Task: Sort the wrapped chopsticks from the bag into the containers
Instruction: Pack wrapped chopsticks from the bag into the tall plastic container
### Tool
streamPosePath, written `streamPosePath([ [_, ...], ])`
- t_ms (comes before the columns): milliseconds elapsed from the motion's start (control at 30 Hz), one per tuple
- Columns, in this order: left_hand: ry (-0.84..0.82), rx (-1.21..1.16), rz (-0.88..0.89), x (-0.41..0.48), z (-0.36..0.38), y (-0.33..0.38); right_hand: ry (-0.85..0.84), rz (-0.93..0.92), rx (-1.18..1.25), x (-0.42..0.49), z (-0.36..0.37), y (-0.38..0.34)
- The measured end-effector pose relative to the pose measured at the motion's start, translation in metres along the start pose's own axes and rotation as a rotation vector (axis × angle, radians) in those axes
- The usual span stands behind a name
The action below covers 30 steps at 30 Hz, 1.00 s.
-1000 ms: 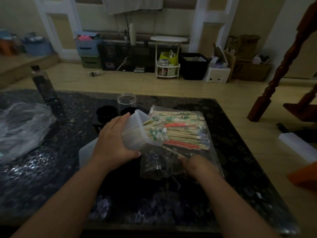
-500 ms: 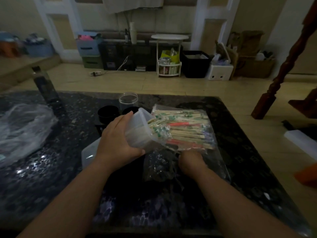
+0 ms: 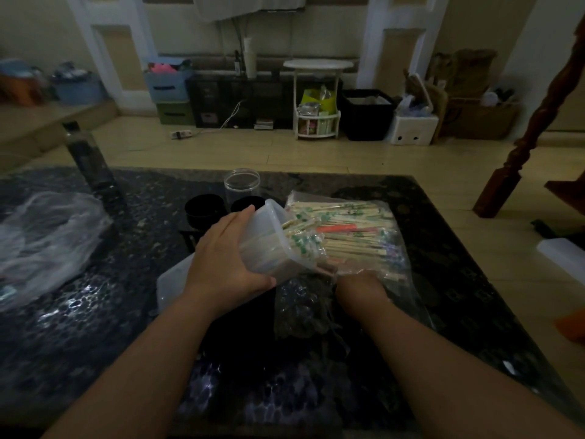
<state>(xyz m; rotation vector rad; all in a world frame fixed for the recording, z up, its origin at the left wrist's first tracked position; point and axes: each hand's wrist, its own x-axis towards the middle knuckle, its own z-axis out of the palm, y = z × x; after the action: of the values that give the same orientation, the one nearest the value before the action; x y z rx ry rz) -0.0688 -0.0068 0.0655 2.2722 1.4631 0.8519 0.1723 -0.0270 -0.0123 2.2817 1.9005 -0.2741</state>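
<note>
Gripping tilted container w/ L hand; R hand at bag.

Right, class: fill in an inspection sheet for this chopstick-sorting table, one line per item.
Surface: dark speckled table, glossy.
Job's things: bag of wrapped chopsticks lying flat; tub tilted towards it, chopsticks poking out; white lid or tray on the table beneath; jar and black cups behind.
Clutter: crumpled plastic, dark bottle, at left.
Hands: left hand grips the tub; right hand at the bag's near edge, fingers hidden.
Cables: power strip and cord on floor.
Surroundings: black bin, side table, stair post.
</note>
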Motion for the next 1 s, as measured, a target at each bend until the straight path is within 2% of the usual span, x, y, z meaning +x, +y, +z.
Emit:
streamPosePath([
  [100, -0.003, 0.007, 0.006, 0.000, 0.000, 0.001, -0.063, -0.037, 0.003, -0.003, -0.006, 0.000],
  [200, -0.015, 0.007, 0.001, -0.002, -0.001, 0.002, -0.136, 0.011, 0.060, -0.006, -0.005, 0.003],
  [367, -0.027, 0.017, 0.020, -0.005, -0.003, 0.002, -0.025, 0.045, 0.287, -0.020, -0.007, 0.003],
  [600, 0.000, -0.004, 0.005, -0.016, -0.012, 0.005, -0.123, -0.013, 0.361, -0.056, -0.008, 0.004],
  [833, -0.043, 0.052, 0.009, -0.024, -0.012, 0.009, -0.082, -0.009, 0.151, -0.084, -0.038, 0.015],
  [1000, -0.054, 0.052, 0.016, -0.025, -0.008, 0.009, 0.032, -0.201, 0.093, -0.102, -0.068, 0.010],
])
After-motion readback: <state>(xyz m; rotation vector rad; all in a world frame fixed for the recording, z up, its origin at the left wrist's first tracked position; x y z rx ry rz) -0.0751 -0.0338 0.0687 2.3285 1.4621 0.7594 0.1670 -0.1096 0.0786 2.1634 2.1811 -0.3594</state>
